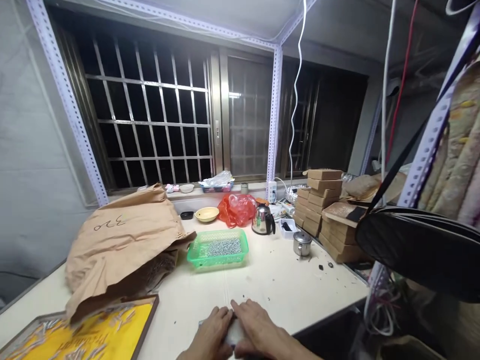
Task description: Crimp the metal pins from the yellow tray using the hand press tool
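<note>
Pale object (235, 331) is low in the centre of view, on or just above the table (300, 292), mostly covered by both hands; can't tell if it touches down. Left hand (213, 332) wraps its left side, right hand (260, 325) its right. Fingers bent and held together, gripping it between the two hands as far as shows; fingertips aim away from the person.

Step in hand, my read: a two-handed hold or press on this one piece. Next move probably calls for even pressure from both sides, and a clean release so it doesn't tip.

Orientation: visible strip runs away from the person, between the hands. True long axis and which way it faces: can't tell, ends covered.

Left: yellow tray (137, 326) with loose metal pieces, paper bag (123, 235) overlapping its far side. Ahead, well apart: green basket (217, 263) of small metal parts, set crosswise. Beyond: kettle (261, 221).
</note>
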The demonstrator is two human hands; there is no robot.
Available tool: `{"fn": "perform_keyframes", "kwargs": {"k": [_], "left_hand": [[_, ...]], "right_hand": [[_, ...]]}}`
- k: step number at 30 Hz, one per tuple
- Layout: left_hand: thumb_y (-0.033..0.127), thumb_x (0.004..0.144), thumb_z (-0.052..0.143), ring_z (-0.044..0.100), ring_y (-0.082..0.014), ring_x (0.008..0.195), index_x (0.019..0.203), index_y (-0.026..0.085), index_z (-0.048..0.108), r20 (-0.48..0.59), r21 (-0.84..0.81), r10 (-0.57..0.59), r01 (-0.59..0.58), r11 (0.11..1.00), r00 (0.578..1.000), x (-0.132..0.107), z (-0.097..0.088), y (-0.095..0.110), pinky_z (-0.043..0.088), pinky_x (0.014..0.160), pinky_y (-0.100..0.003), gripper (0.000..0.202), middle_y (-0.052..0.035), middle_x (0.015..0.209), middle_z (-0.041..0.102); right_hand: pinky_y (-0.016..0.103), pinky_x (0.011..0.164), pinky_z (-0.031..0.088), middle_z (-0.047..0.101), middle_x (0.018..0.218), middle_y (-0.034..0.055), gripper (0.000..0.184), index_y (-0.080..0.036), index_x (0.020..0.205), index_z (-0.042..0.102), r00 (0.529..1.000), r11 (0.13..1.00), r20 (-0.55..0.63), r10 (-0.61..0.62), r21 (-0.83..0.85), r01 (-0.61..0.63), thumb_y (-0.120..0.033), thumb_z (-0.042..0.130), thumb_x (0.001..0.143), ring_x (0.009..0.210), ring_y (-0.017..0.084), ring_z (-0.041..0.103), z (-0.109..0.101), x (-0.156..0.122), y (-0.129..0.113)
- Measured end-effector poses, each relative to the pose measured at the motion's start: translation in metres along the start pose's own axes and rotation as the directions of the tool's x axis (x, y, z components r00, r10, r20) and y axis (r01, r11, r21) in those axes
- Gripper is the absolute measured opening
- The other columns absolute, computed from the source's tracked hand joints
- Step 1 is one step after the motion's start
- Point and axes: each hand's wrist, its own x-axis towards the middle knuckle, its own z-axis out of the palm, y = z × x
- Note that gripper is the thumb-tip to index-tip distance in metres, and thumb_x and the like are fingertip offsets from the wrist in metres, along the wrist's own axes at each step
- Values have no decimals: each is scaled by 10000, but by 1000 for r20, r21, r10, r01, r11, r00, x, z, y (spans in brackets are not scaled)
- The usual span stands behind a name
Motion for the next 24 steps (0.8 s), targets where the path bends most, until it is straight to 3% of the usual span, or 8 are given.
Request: {"fn": "perform_keyframes", "kwargs": {"k": [5, 8, 10, 15, 20, 24], "left_hand": [[335, 618, 678, 495, -286, 1033, 1139, 193, 563, 7, 151, 24, -25, 988, 1000, 6, -2, 5, 451, 850, -383, 551, -93, 1118, 569], [432, 704, 650, 513, -263, 981, 1008, 207, 621, -57, 122, 63, -56, 991, 996, 8, 1, 4, 453, 792, -352, 380, -76, 1008, 596], [520, 755, 588, 525, -248, 933, 923, 196, 645, -112, 75, 57, -49, 996, 992, 9, 3, 3, 444, 756, -334, 369, -75, 928, 605], [615, 841, 380, 530, -235, 884, 798, 179, 659, -213, 10, 28, -26, 1000, 977, 14, 5, 2, 413, 692, -320, 520, -84, 843, 609], [581, 868, 355, 526, -239, 885, 771, 179, 655, -194, -4, 8, -9, 1000, 981, 19, 4, 5, 412, 670, -333, 511, -87, 834, 614], [493, 864, 456, 516, -264, 950, 943, 167, 631, -201, -11, -58, 57, 998, 978, 13, 4, 12, 442, 751, -377, 379, -101, 920, 614]], "right_hand": [[444, 919, 383, 563, 1147, 147, 609, -124, 1133, 581, 998, 991, -7, 59, -116, -60, -388, 736, 606, 1083, 335, 484, -9, -8, -6], [384, 869, 395, 606, 1034, 111, 340, -137, 996, 625, 1000, 984, -1, 19, -179, -19, -324, 666, 716, 1007, 282, 528, -13, -6, -7], [345, 824, 397, 624, 971, 89, 220, -146, 940, 627, 1000, 977, 14, -21, -212, 23, -311, 613, 794, 959, 249, 550, -16, -2, -5], [301, 740, 387, 633, 890, 64, 227, -159, 882, 606, 987, 953, 35, -156, -258, 160, -354, 492, 906, 854, 208, 569, -19, 13, 12], [295, 724, 379, 611, 809, 41, 231, -177, 832, 584, 969, 945, -14, -246, -224, 236, -342, 453, 929, 789, 186, 555, -10, 15, 25], [316, 772, 394, 601, 906, 60, 211, -188, 995, 586, 973, 957, -27, -231, -189, 222, -357, 514, 892, 866, 205, 535, -19, 11, 30]]}}
